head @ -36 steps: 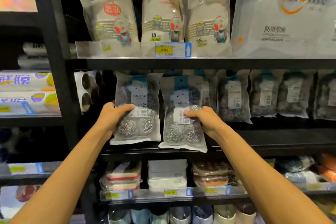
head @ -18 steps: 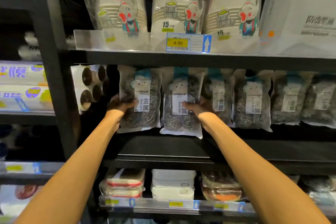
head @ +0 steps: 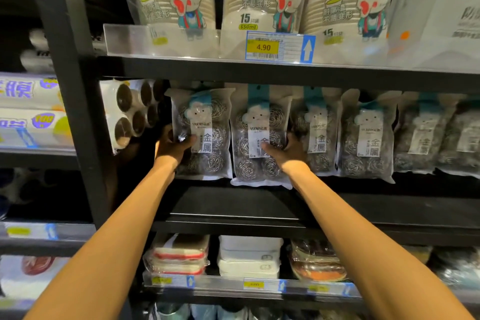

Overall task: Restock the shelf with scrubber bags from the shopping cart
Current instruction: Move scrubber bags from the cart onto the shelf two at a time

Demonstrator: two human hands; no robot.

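Note:
Two clear bags of steel-wool scrubbers are held up at the left end of the middle shelf (head: 233,205). My left hand (head: 171,147) grips the left scrubber bag (head: 205,135) by its left edge, thumb across the front. My right hand (head: 284,149) grips the second scrubber bag (head: 259,138) by its right edge, thumb on the label. Both bags stand upright in line with a row of like scrubber bags (head: 366,135) running to the right. Their tops sit in shadow under the upper shelf, so how they hang is hidden. The shopping cart is out of view.
Paper-cup packs (head: 257,0) stand on the shelf above, behind a 4.90 price tag (head: 263,47). Rolls (head: 130,112) lie left of the bags beside a black upright post (head: 75,91). Sponges and cloth packs (head: 249,257) fill the shelf below.
Both hands have pushed the two bags up and back into the shelf row, and the view has closed in on the shelf.

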